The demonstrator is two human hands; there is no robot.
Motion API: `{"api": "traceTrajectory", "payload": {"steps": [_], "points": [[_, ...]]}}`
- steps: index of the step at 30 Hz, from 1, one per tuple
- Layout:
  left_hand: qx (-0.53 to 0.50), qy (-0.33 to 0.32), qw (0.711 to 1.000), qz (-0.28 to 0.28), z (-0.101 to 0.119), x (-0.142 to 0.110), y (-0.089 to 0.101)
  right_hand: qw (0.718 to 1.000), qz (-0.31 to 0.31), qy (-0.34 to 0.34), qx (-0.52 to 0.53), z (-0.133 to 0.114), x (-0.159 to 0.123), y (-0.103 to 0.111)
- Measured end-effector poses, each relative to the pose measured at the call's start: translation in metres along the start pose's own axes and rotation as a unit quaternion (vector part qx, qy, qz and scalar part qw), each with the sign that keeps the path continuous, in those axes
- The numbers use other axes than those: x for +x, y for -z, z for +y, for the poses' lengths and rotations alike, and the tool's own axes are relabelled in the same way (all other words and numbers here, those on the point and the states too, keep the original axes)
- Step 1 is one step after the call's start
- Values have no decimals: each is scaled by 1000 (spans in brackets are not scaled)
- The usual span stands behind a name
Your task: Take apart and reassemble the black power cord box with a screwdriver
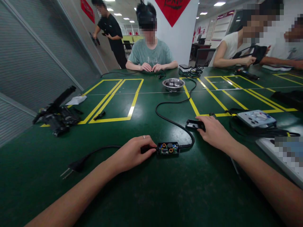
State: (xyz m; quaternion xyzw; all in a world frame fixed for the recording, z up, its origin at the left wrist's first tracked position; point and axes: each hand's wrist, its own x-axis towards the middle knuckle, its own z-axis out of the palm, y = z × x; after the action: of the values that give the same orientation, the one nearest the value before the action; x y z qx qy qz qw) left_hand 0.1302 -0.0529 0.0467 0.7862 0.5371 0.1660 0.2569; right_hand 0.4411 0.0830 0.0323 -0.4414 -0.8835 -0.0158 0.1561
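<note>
On our dark green bench (142, 198), a black cord (165, 118) curves toward us. Our left hand (132, 153) pinches its near stretch, fingers narrowed, just beside the circuit board (168, 148). Our right hand (211, 130) has its fingers narrow around one end of a glossy black cover (193, 124). Between our hands, the board shows bare, a small rectangle crowded with parts, including two orange rings (170, 150).

One head-worn view, looking forward and down, close above a green table (161, 192), white pillar (183, 44) beyond
</note>
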Motion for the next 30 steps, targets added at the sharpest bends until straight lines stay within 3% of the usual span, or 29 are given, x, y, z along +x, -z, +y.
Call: {"api": "traceTrajectory", "payload": {"steps": [7, 14, 18, 21, 25, 30], "points": [[-9, 1, 1000, 2, -2, 0, -1, 989, 70, -50, 118, -8, 2, 15], [-5, 5, 1000, 3, 0, 1, -1, 943, 141, -80, 292, -18, 3, 28], [24, -12, 1000, 4, 2, 0, -1, 901, 119, -65, 412, -32, -2, 28], [57, -25, 998, 2, 3, -1, -1, 885, 54, -36, 461, -45, -8, 30], [84, -32, 996, 2, 4, -1, -1, 886, -50, 35, 460, -58, -14, 36], [88, -26, 996, -10, 6, -1, 0, 901, -58, 76, 424, -63, -16, 40]]}}
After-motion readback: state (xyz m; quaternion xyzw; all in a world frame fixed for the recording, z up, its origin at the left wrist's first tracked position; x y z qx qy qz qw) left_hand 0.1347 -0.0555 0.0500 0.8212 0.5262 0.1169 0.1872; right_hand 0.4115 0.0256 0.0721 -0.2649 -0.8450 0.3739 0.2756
